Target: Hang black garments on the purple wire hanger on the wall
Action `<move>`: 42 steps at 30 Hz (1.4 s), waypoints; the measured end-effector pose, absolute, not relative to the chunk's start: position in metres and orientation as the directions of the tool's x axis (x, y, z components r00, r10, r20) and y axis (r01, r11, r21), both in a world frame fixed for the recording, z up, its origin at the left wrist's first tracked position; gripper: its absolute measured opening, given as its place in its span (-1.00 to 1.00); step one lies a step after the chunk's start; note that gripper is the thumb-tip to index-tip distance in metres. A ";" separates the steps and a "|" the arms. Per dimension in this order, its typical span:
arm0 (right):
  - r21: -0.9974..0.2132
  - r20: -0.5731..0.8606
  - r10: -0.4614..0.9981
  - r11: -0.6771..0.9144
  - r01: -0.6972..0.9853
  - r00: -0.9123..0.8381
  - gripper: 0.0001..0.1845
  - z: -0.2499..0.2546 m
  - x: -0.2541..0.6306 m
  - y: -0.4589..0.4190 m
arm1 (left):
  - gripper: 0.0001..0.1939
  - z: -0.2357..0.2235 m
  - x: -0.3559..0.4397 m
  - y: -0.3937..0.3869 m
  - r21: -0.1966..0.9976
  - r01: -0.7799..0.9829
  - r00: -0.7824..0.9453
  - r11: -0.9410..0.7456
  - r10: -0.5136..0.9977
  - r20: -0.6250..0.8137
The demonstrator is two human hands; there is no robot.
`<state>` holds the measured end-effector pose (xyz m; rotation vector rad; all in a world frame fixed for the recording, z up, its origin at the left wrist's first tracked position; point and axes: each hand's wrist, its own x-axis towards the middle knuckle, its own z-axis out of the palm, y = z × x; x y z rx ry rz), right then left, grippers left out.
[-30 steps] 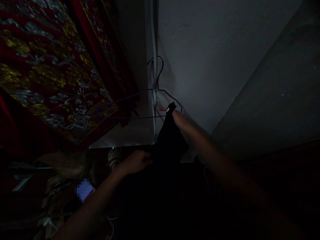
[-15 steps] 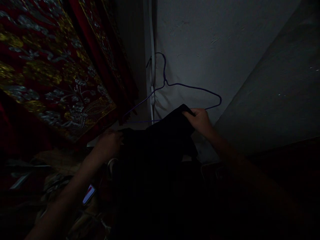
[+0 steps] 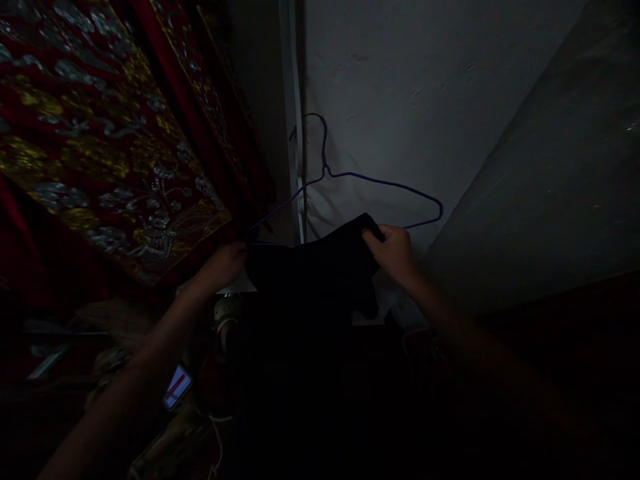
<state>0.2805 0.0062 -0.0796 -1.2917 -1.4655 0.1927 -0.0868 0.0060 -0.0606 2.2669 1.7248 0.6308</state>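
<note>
In dim light a black garment [image 3: 310,280] hangs stretched between my two hands, just below a thin purple wire hanger [image 3: 370,181] that is hooked high on a white wall strip. My left hand [image 3: 223,263] is closed on the garment's left top edge, close to the hanger's left tip. My right hand [image 3: 393,252] is closed on the garment's right top corner, just under the hanger's right end. The lower part of the garment is lost in darkness.
A red cloth with gold and silver embroidery [image 3: 105,140] hangs at the left. The white wall [image 3: 410,87] is behind the hanger. A lit phone screen [image 3: 177,387] lies low at the left among dim clutter. A pale round object [image 3: 226,312] sits below my left hand.
The hanger swung round to face me flat. My hands drew apart, spreading the garment's top edge wide below it; the left hand rose toward the hanger's left tip.
</note>
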 end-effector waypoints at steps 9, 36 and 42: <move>-0.754 0.568 0.791 0.390 0.529 0.226 -0.59 -0.080 0.261 -0.010 | -0.78 -0.045 -0.091 0.006 0.570 0.719 0.086 -0.397 0.865 0.494; -0.671 0.714 0.613 0.461 0.580 0.339 -0.49 -0.063 0.287 -0.044 | -0.62 0.002 -0.056 0.007 0.361 0.680 0.336 -0.638 0.709 0.620; -0.901 0.298 0.950 0.248 0.356 0.091 -0.70 -0.025 0.348 -0.016 | -0.66 0.012 -0.070 0.002 0.389 0.708 0.255 -0.590 0.727 0.637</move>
